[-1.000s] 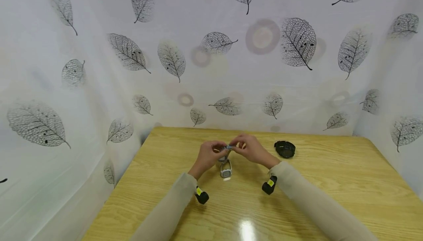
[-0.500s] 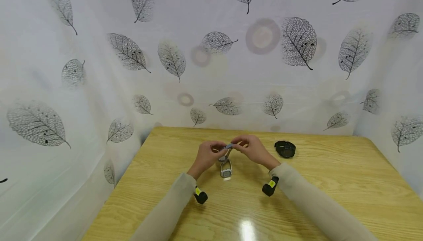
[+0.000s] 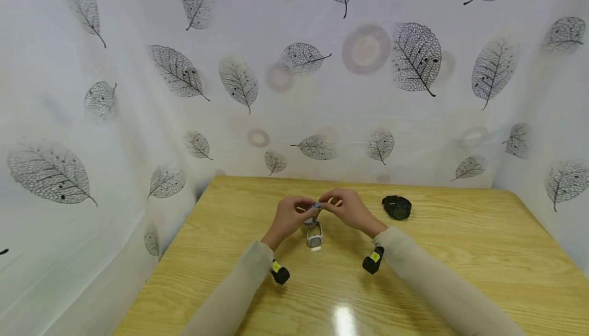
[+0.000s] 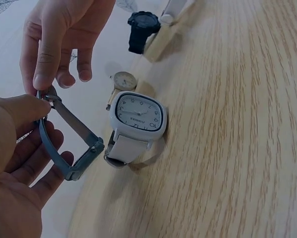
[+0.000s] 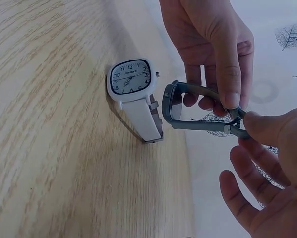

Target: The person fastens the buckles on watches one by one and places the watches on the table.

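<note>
Near the middle of the table, my left hand and right hand meet over a grey-blue wristwatch. Its strap forms a loop, with both strap ends together at the buckle. The left thumb and fingers pinch the strap beside the buckle. From the other side, the right thumb and fingertips pinch the strap end, covering part of it. The watch hangs in the air, its case away from the fingers. Just below the hands, a white wristwatch with a rounded square dial sits on the table.
A black wristwatch lies on the wooden table right of my right hand. A small round-dial watch sits behind the white one in the left wrist view. A leaf-print curtain borders the back and sides.
Half a second ago the right hand drew slightly up and right along the strap end; now it is back closer to the left hand. The left hand has hardly moved.
</note>
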Demonstrator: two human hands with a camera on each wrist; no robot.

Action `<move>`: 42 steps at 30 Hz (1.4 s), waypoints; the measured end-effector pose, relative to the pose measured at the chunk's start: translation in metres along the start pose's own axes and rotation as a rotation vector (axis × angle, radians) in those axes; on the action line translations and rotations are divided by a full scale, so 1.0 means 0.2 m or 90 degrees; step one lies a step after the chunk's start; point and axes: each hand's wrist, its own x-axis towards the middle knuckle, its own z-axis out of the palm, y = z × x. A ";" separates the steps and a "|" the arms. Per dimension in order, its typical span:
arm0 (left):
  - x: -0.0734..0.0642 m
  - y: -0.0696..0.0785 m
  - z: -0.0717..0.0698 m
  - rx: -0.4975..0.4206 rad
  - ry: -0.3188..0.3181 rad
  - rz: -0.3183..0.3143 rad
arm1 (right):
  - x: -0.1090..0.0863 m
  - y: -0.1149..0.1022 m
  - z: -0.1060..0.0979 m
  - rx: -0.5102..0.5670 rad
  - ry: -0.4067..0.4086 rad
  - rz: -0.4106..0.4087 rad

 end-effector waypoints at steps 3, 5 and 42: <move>0.00 -0.01 0.00 -0.004 0.001 -0.003 | -0.01 0.01 0.00 0.021 0.001 0.016; 0.00 -0.01 0.00 -0.008 0.000 -0.008 | -0.01 0.01 0.00 0.055 0.001 0.038; 0.01 0.01 -0.01 -0.040 -0.001 -0.024 | -0.02 0.00 0.04 0.024 0.078 -0.024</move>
